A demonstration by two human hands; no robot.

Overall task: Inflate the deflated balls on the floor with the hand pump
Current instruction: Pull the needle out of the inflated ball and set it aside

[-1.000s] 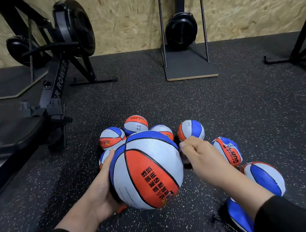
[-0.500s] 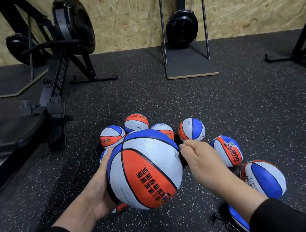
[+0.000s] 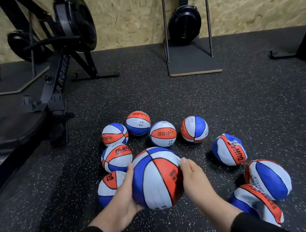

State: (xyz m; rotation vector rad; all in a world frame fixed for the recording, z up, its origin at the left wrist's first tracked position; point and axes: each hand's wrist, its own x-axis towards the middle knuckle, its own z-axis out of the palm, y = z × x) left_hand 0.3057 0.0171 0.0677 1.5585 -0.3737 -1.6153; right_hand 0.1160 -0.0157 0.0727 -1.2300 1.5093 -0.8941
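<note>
A round red, white and blue ball [image 3: 157,179] sits between my two hands, low over the floor. My left hand [image 3: 125,193] cups its left and underside with straight fingers. My right hand [image 3: 193,179] presses flat against its right side. Several more balls lie around it: plump ones behind [image 3: 163,133] and to the left [image 3: 116,157], and crumpled, soft ones at the right [image 3: 228,149] and lower right [image 3: 257,203]. No hand pump is visible.
A black rowing machine [image 3: 56,76] runs along the left, its rail reaching toward me. A ski-type trainer on a platform [image 3: 193,63] stands at the back by the chipboard wall. A black frame foot [image 3: 292,53] sits far right. Speckled rubber floor [image 3: 241,107] surrounds the balls.
The ball has dropped lower and away from me, turning in my hands. My right hand has gone from a curled pinch at the ball's right side to flat fingers against it.
</note>
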